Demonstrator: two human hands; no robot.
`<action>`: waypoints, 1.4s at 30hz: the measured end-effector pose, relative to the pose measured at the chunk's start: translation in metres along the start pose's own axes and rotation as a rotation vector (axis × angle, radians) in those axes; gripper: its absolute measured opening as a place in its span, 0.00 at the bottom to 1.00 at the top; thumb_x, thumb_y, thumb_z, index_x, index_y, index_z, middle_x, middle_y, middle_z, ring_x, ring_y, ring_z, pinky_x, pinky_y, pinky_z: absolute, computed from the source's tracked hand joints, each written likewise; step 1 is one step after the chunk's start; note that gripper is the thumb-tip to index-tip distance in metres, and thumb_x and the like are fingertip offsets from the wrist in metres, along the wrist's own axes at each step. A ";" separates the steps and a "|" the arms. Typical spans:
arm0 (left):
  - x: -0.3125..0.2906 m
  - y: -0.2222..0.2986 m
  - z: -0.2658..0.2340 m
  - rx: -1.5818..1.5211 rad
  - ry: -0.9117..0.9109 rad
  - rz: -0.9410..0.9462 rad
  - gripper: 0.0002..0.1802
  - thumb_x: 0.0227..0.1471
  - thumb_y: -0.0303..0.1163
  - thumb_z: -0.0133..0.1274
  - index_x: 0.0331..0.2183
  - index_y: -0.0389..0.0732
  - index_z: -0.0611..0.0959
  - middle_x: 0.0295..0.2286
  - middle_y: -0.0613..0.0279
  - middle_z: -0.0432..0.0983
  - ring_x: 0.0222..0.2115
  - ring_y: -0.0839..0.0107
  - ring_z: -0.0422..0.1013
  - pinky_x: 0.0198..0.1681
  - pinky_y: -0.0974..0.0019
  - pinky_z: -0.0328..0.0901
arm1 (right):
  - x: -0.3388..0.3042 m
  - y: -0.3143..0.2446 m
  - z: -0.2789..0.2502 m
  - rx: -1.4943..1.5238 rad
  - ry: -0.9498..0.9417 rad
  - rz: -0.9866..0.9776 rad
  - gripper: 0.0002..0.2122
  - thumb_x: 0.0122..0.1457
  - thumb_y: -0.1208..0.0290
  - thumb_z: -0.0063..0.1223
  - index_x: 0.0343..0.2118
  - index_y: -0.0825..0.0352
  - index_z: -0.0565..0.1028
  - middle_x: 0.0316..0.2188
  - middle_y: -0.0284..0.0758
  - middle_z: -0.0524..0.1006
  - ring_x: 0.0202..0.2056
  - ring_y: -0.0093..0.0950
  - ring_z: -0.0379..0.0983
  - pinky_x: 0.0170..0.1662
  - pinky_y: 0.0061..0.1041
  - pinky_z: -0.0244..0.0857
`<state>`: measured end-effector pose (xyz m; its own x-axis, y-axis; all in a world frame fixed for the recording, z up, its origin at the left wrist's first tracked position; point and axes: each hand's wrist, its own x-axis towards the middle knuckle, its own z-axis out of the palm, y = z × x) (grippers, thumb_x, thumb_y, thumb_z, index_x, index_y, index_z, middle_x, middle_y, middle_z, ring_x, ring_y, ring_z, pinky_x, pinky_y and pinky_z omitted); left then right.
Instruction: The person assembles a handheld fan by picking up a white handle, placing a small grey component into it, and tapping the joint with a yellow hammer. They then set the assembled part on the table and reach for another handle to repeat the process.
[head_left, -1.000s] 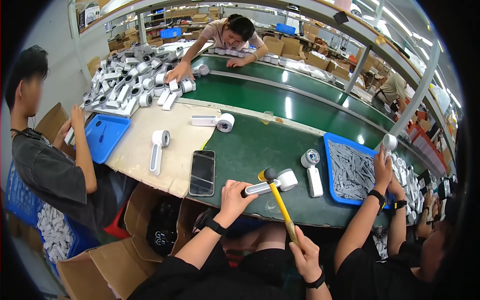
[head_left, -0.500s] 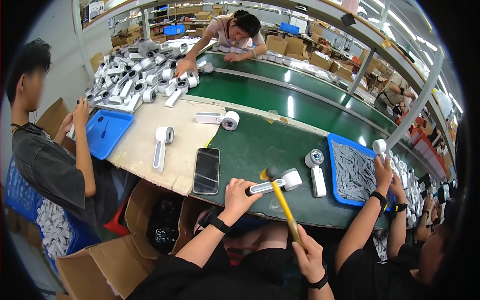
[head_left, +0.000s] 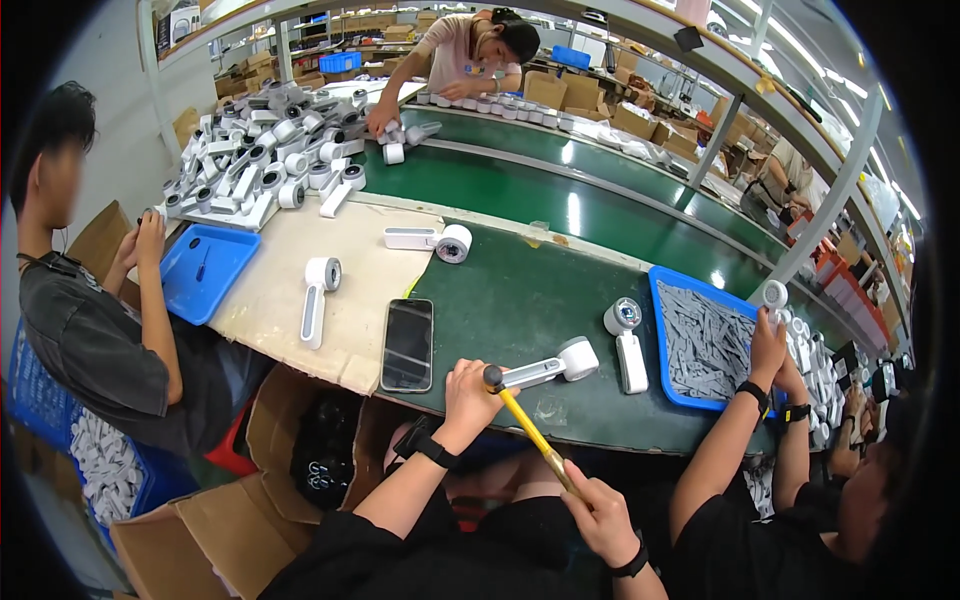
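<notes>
My left hand (head_left: 468, 398) grips the handle end of a white hand-held device with a round head (head_left: 560, 364), pinning it on the green work surface (head_left: 510, 300). My right hand (head_left: 600, 512) holds the yellow handle of a small hammer (head_left: 525, 425) near my lap. The hammer's dark head sits right above the device's handle, beside my left thumb. A second white device (head_left: 626, 340) lies just to the right, and a black phone (head_left: 408, 344) lies to the left.
A blue tray of small grey parts (head_left: 705, 340) sits at the right, with a neighbour's hands holding a device above it. Two more white devices (head_left: 318, 295) lie on the beige mat. A person at left sits by a blue tray (head_left: 205, 270). A heap of devices (head_left: 260, 165) is at back left.
The hammer head has come down a little closer to the device's handle. My left hand stays on the device. The far worker's hand has shifted among the devices.
</notes>
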<state>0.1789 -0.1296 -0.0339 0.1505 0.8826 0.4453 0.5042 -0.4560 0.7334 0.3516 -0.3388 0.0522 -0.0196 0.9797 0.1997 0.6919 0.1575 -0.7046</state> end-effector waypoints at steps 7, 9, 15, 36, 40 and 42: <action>-0.001 0.004 -0.004 0.028 -0.041 -0.015 0.15 0.36 0.38 0.70 0.30 0.46 0.86 0.26 0.68 0.74 0.37 0.63 0.69 0.41 0.59 0.61 | -0.006 0.007 -0.004 -0.010 0.057 0.121 0.24 0.55 0.81 0.57 0.57 0.68 0.71 0.22 0.37 0.69 0.23 0.26 0.67 0.30 0.24 0.62; 0.000 -0.002 -0.002 0.015 -0.023 -0.006 0.15 0.36 0.38 0.69 0.30 0.47 0.86 0.26 0.68 0.74 0.37 0.64 0.68 0.41 0.60 0.60 | -0.003 0.003 -0.006 0.020 0.094 0.078 0.24 0.55 0.82 0.57 0.57 0.69 0.71 0.22 0.37 0.68 0.23 0.26 0.67 0.30 0.24 0.62; 0.001 0.001 0.002 0.037 -0.028 -0.005 0.15 0.35 0.38 0.70 0.30 0.47 0.86 0.26 0.69 0.75 0.36 0.64 0.69 0.41 0.60 0.60 | -0.008 0.010 -0.007 -0.022 0.100 0.118 0.24 0.55 0.83 0.56 0.57 0.70 0.71 0.22 0.38 0.69 0.25 0.26 0.67 0.31 0.23 0.62; -0.001 0.008 -0.008 -0.347 -0.251 -0.200 0.19 0.47 0.36 0.66 0.41 0.38 0.81 0.27 0.63 0.77 0.26 0.71 0.73 0.29 0.66 0.67 | -0.014 0.037 -0.015 0.258 0.288 0.158 0.25 0.58 0.83 0.51 0.61 0.69 0.67 0.23 0.24 0.70 0.20 0.12 0.60 0.23 0.14 0.54; -0.006 0.009 -0.030 -1.398 -0.556 -0.758 0.23 0.63 0.44 0.48 0.53 0.39 0.71 0.27 0.62 0.75 0.21 0.78 0.69 0.23 0.74 0.64 | -0.026 0.031 -0.018 0.288 0.299 0.339 0.24 0.56 0.82 0.55 0.58 0.72 0.69 0.29 0.36 0.76 0.28 0.18 0.67 0.33 0.17 0.63; -0.007 0.001 -0.028 -1.507 -0.614 -0.794 0.26 0.65 0.48 0.42 0.55 0.40 0.69 0.27 0.61 0.73 0.20 0.77 0.68 0.22 0.75 0.65 | -0.027 0.037 -0.014 0.219 0.269 0.178 0.25 0.58 0.83 0.52 0.61 0.69 0.68 0.21 0.24 0.69 0.20 0.11 0.60 0.23 0.13 0.54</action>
<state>0.1547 -0.1394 -0.0214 0.7189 0.6710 -0.1814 -0.4626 0.6566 0.5957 0.3874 -0.3609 0.0305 0.2965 0.9311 0.2122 0.4968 0.0394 -0.8670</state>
